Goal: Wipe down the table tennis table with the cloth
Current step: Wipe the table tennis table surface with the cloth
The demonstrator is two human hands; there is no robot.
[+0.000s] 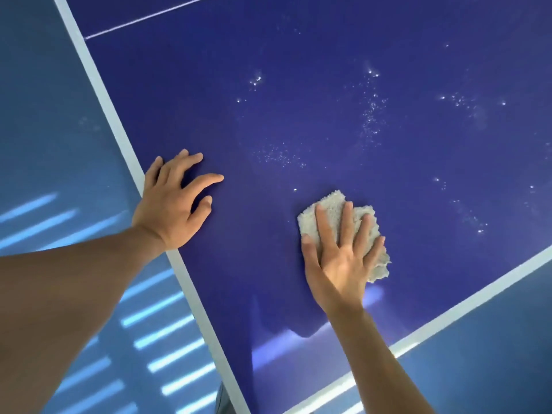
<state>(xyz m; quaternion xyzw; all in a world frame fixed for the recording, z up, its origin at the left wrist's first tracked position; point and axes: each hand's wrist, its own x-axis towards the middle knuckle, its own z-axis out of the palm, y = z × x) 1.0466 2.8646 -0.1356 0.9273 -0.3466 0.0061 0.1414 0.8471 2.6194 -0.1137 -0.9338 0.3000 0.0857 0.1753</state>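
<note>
The dark blue table tennis table (343, 55) fills most of the view, with white edge lines along its left and near sides. A small pale fluffy cloth (333, 204) lies flat on it near the front corner. My right hand (340, 258) presses down on the cloth with straight, spread fingers. My left hand (171, 204) rests on the table by the left edge line, fingers spread and slightly bent, holding nothing. Small white droplets or specks (372, 115) are scattered over the surface beyond the cloth.
A thin white centre line (143, 17) crosses the table at the far left. Beyond the table edges lies a blue floor (38, 115) with bright stripes of light (167, 333) on it.
</note>
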